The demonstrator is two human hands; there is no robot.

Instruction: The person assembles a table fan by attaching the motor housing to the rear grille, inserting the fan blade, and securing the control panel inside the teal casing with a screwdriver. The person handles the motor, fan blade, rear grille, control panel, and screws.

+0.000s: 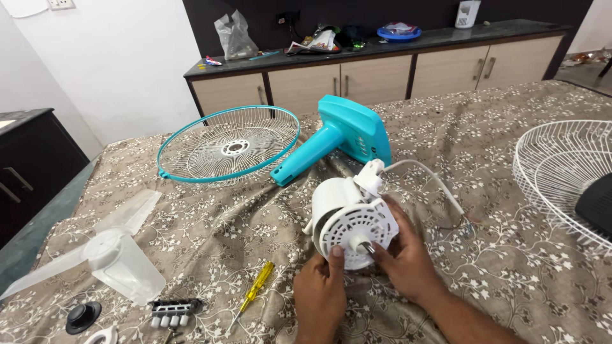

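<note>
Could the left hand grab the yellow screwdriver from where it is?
Probably yes. The left hand rests on the white fan motor, and the yellow screwdriver lies just beside it on the flowered cloth, nothing between them.

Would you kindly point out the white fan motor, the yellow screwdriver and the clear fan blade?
white fan motor (pixel 352 223), head view, front grille face.
yellow screwdriver (pixel 260 281), head view, handle.
clear fan blade (pixel 105 248), head view, hub.

Both hands (pixel 363 274) on white fan motor (pixel 347 220)
</note>
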